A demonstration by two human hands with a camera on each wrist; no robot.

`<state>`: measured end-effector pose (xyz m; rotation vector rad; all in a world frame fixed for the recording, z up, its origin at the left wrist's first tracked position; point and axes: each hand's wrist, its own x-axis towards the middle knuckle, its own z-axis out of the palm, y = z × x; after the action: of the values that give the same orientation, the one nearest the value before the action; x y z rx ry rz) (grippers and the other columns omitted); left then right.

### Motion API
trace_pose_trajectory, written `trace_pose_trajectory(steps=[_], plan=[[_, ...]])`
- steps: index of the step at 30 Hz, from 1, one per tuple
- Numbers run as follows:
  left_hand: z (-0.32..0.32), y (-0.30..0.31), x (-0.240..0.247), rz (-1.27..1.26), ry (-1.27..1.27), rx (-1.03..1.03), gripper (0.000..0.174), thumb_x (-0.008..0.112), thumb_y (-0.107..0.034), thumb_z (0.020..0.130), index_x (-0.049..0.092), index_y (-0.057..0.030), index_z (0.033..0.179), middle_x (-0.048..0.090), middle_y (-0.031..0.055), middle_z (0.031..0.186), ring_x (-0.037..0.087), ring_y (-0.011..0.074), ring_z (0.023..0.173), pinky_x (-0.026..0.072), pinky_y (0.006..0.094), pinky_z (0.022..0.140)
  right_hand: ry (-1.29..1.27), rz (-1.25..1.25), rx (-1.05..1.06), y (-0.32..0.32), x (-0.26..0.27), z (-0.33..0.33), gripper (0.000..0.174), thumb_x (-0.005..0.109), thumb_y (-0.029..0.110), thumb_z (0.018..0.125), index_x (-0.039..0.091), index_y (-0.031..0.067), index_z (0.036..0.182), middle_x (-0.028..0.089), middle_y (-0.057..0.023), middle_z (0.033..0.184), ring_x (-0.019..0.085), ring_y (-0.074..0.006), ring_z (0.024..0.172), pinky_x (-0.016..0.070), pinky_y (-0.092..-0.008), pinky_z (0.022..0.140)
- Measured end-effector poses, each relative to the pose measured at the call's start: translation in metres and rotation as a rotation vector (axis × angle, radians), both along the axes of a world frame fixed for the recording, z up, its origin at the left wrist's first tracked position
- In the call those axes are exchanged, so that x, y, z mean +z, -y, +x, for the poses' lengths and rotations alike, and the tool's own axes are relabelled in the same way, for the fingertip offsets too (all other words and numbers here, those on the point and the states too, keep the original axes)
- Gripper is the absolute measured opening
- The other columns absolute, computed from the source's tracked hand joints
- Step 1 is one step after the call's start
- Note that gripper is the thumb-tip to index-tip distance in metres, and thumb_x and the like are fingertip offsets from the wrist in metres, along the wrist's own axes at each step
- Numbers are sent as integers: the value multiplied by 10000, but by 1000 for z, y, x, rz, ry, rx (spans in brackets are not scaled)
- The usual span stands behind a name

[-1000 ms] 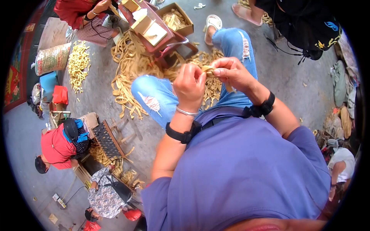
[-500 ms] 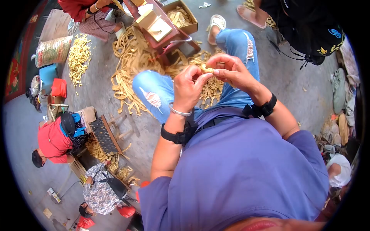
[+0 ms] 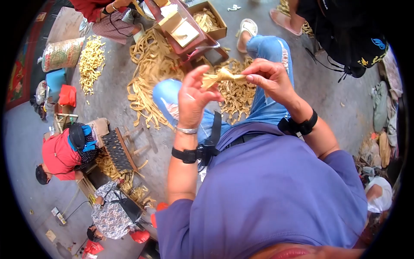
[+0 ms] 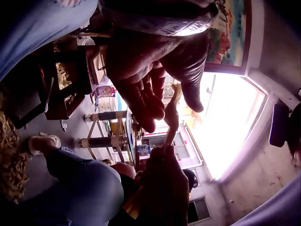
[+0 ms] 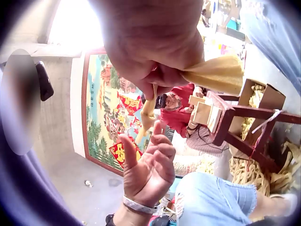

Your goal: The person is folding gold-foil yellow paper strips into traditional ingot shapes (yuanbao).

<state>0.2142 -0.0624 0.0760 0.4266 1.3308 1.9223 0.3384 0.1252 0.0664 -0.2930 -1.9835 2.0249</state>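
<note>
My right hand (image 3: pixel 274 80) pinches one end of a flat, yellowish strip (image 3: pixel 224 75) tied in a knot, with a flared tail toward the left. My left hand (image 3: pixel 192 99) is beside the other end, palm up and fingers spread, holding nothing. In the right wrist view the strip's wide tail (image 5: pixel 218 74) sticks out past the right hand (image 5: pixel 155 42), and the left hand (image 5: pixel 153 169) shows a bare palm below the knot. Seen from the left wrist, the strip (image 4: pixel 172 115) rises from the right hand's fingers (image 4: pixel 162 162) toward the left thumb.
Long loose strips (image 3: pixel 148 64) lie heaped on the floor, and many small knotted pieces (image 3: pixel 237 93) lie between the knees. A dark red stool (image 3: pixel 187 36) bearing a box stands ahead, beside a carton (image 3: pixel 209 21) of strips. Another pile (image 3: pixel 91 62) lies left. Several people sit around.
Both hands were working close together on the strip. A knot now shows in it, and the left hand has let go and moved left, fingers opening, while the right keeps its pinch.
</note>
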Motion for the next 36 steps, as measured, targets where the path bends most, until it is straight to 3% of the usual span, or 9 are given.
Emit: trace_pose_trajectory(steps=[3,7,12,16,20,27,31,34,36], plan=[[10,-5,-14,11,89,65,355,587,-186,922,540,26,1202,599,54,762,579,121,626,550,293,546,4,-242,-16,15,-5,-5,114,680,84,830,688,28,928,644,-55,855,591,-78,766,450,-235,610],[4,-5,-10,-78,14,181,265,561,-182,938,619,28,1088,585,38,704,516,84,554,518,254,508,-7,463,-31,26,3,-6,127,696,96,805,685,29,913,607,-98,682,578,-165,576,427,-284,522],[-18,-3,-4,-181,-139,229,291,560,-189,940,599,33,1124,646,78,844,613,132,749,523,246,651,-48,478,-21,19,6,-13,122,701,91,784,687,36,892,589,-106,672,566,-234,573,420,-311,510],[-32,-4,40,-435,-757,-201,375,668,-108,849,582,14,1193,666,81,966,618,128,844,515,276,746,-148,659,96,9,23,-31,109,699,79,769,682,44,871,570,-99,662,567,-264,588,432,-330,513],[-37,-4,36,-394,-365,-298,181,700,-50,803,695,17,971,668,50,830,604,84,663,495,216,615,-195,758,136,1,32,-43,125,700,66,759,674,48,880,566,-97,669,574,-281,581,436,-345,501],[-32,10,14,-370,-524,-190,116,675,-68,837,694,27,901,633,20,722,588,68,620,470,198,565,-146,704,185,-5,20,-40,123,693,68,768,672,33,885,574,-103,680,576,-281,581,442,-338,503],[-44,15,3,-403,-344,-194,155,646,-108,872,656,28,945,633,39,777,589,69,662,478,202,578,-84,608,204,-8,8,-47,156,684,73,789,677,20,936,616,-103,710,602,-225,590,454,-308,517],[-48,5,8,-179,-160,533,200,605,-157,910,635,11,1015,648,59,862,602,83,742,498,218,612,112,287,121,-9,6,-52,204,675,76,825,678,6,1017,638,-61,673,567,-79,586,443,-250,518],[-44,12,-15,-176,-25,380,250,553,-215,944,611,-3,1064,654,72,938,613,117,815,518,260,681,231,43,17,1,7,-59,207,665,98,837,678,12,1024,640,-67,657,596,-75,616,460,-252,532]])
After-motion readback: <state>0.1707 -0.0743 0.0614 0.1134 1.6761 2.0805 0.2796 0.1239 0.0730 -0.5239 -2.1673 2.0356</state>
